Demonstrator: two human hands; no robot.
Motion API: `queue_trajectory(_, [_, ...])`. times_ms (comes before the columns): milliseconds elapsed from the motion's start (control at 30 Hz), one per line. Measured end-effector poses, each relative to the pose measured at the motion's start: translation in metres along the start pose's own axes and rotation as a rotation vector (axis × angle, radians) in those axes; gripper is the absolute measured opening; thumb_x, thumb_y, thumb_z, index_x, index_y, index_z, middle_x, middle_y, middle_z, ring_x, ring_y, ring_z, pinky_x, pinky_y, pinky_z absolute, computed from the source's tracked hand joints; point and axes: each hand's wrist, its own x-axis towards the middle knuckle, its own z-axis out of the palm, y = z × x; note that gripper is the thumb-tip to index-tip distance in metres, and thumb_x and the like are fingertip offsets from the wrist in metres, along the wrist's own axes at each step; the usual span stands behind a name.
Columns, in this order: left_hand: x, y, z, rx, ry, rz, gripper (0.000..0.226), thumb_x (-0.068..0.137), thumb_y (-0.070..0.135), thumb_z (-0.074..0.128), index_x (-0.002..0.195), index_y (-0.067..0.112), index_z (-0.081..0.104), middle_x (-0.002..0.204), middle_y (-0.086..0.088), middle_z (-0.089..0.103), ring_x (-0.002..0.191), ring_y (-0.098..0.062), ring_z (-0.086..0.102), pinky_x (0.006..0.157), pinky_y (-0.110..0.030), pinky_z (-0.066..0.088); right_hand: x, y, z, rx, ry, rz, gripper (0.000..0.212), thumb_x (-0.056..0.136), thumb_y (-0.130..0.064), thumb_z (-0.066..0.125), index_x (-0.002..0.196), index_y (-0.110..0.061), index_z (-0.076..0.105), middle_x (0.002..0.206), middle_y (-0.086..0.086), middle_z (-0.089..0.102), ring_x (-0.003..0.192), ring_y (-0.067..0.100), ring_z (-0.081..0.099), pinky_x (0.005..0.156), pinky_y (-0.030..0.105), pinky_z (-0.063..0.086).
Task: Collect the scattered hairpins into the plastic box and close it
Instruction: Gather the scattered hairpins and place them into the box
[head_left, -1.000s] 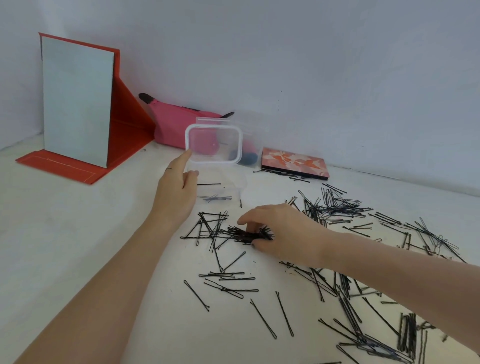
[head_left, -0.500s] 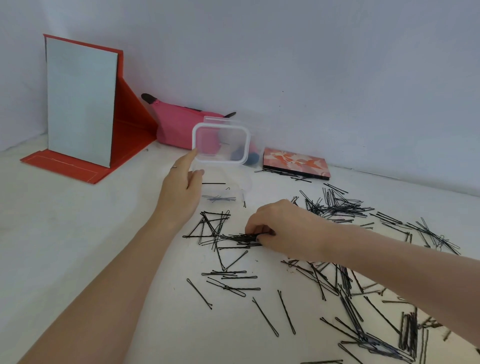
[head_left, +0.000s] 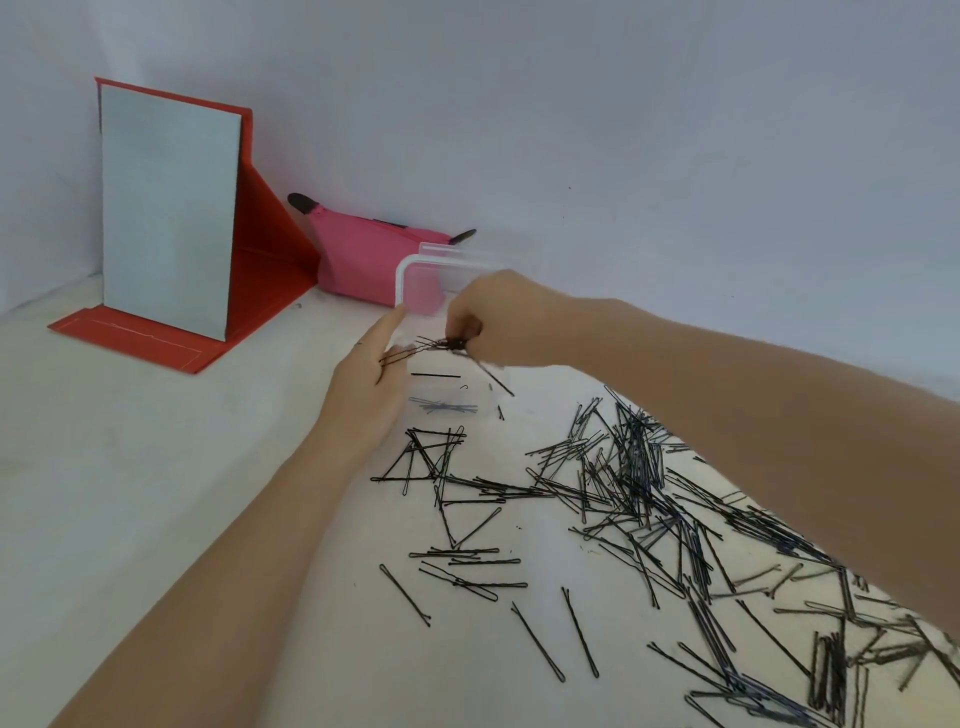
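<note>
Lying open, clear plastic box, seemingly near-empty.

R hand pinches hairpin bunch over clear box; L hand steadies box.

Soft, even daylight fills the scene; shadows on the desk are faint. The right hand is motion-blurred. No glare shows. Wide-angle distortion bends the wall line toward the edges.
</note>
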Motion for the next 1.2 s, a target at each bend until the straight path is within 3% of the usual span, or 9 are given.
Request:
queue_trajectory(167, [0.002,-0.002,0.002,0.022,0.001,0.001,0.048,0.102,0.021,0.037,0.148,0.035,0.035,0.128,0.004,0.062,0.108,-0.007,0.055,0.089,-0.022,0.038,-0.002,0.011,0.026,0.098,0.013,0.018,0.038,0.087,-0.006,0.058,0.124,-0.016,0.063,0.117,0.000,0.065,0.105,0.015,0.060,0.088,0.024,0.048])
queue_trajectory(267, [0.003,-0.004,0.003,0.015,0.008,0.001,0.047,0.101,0.025,0.038,0.147,0.037,0.036,0.121,0.004,0.065,0.108,-0.008,0.058,0.092,-0.027,0.042,-0.016,0.020,0.026,0.266,0.152,0.064,0.031,0.087,-0.004,0.056,0.112,-0.017,0.069,0.104,-0.005,0.066,0.096,0.011,0.062,0.093,0.027,0.050])
queue_trajectory(433, [0.003,-0.003,0.003,0.068,0.000,0.025,0.045,0.102,0.027,0.039,0.146,0.035,0.038,0.100,0.005,0.063,0.080,0.006,0.052,0.074,0.004,0.032,-0.050,0.040,0.025,0.329,0.283,0.134,0.021,0.087,-0.009,0.057,0.097,-0.021,0.072,0.091,-0.007,0.069,0.083,0.011,0.065,0.084,0.022,0.052])
queue_trajectory(533, [0.002,0.000,0.002,0.085,-0.003,0.040,0.045,0.102,0.027,0.038,0.147,0.032,0.038,0.122,0.010,0.057,0.093,0.014,0.047,0.085,-0.006,0.030,-0.069,0.050,0.035,0.255,0.228,0.215,0.026,0.094,-0.022,0.054,0.118,-0.022,0.065,0.109,-0.007,0.065,0.093,0.009,0.060,0.091,0.023,0.049])
queue_trajectory(600, [0.003,0.000,0.003,0.101,0.013,0.059,0.045,0.103,0.026,0.037,0.147,0.030,0.038,0.139,0.009,0.049,0.110,0.004,0.045,0.094,-0.015,0.028,-0.082,0.046,0.046,0.290,0.102,0.247,0.035,0.098,-0.031,0.049,0.132,-0.024,0.056,0.125,-0.008,0.058,0.108,0.009,0.055,0.097,0.026,0.044])
queue_trajectory(733, [0.006,-0.003,0.005,0.110,0.073,0.047,0.042,0.102,0.026,0.040,0.144,0.027,0.043,0.134,0.003,0.049,0.105,-0.008,0.052,0.092,-0.022,0.035,-0.103,0.015,0.070,0.114,0.132,-0.079,0.030,0.095,-0.025,0.047,0.119,-0.019,0.065,0.121,-0.004,0.061,0.112,0.016,0.056,0.097,0.035,0.047])
queue_trajectory(867, [0.008,-0.010,0.006,0.116,0.062,0.032,0.040,0.101,0.033,0.039,0.141,0.032,0.046,0.119,0.003,0.061,0.109,-0.013,0.057,0.098,-0.032,0.043,-0.096,-0.023,0.081,0.053,0.118,-0.389,0.037,0.094,-0.019,0.050,0.129,-0.011,0.060,0.134,0.005,0.058,0.124,0.021,0.050,0.107,0.026,0.035])
queue_trajectory(1100, [0.004,-0.010,0.003,0.062,0.029,0.039,0.031,0.100,0.033,0.039,0.128,0.040,0.052,0.106,0.003,0.069,0.098,-0.014,0.063,0.085,-0.020,0.045,-0.085,-0.020,0.094,-0.095,-0.044,-0.345,0.050,0.104,-0.036,0.028,0.151,-0.019,0.032,0.159,-0.001,0.027,0.146,0.018,0.021,0.121,0.031,0.013])
queue_trajectory(1200, [0.004,-0.010,0.003,0.059,0.033,0.039,0.030,0.101,0.033,0.040,0.126,0.038,0.054,0.106,0.001,0.070,0.096,-0.015,0.063,0.080,-0.017,0.044,-0.107,0.002,0.092,-0.159,-0.041,-0.311,0.054,0.101,-0.043,0.023,0.148,-0.022,0.038,0.155,-0.005,0.034,0.143,0.017,0.030,0.118,0.035,0.024])
